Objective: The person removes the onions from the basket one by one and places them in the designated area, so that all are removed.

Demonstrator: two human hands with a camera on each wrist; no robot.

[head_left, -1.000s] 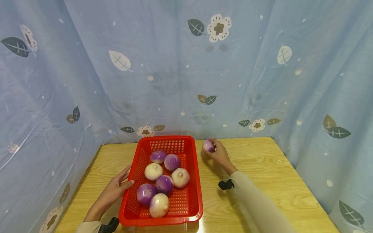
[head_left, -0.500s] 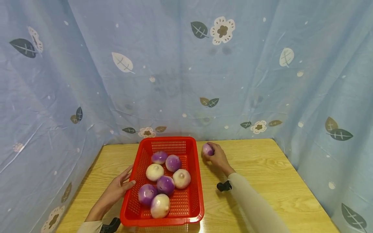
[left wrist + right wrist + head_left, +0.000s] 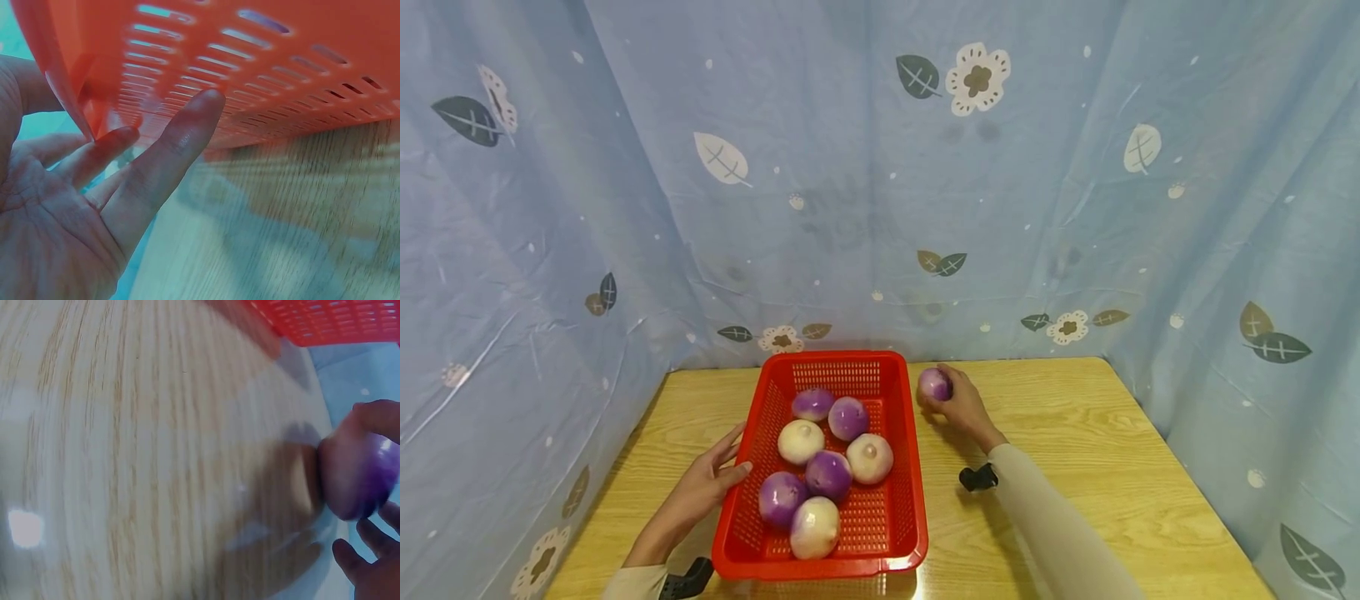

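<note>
In the head view, a purple-and-white onion is held between the thumb and fingers of my right hand, right of the basket's far corner. The right wrist view shows the same onion low by the table's far edge; whether it touches the wood I cannot tell. My left hand grips the left side of the red plastic basket, thumb over the rim. Seen from the left wrist, its fingers lie against the slotted outer wall. Several purple and whitish onions lie inside the basket.
The wooden table stretches out to the right of the basket. A blue patterned curtain hangs behind the table and along both sides. Black cameras are strapped to the wrists.
The onion in my right hand has come slightly nearer and closer to the basket, and it shows more purple. The head view has shifted a little. My left hand stays at the basket's side.
</note>
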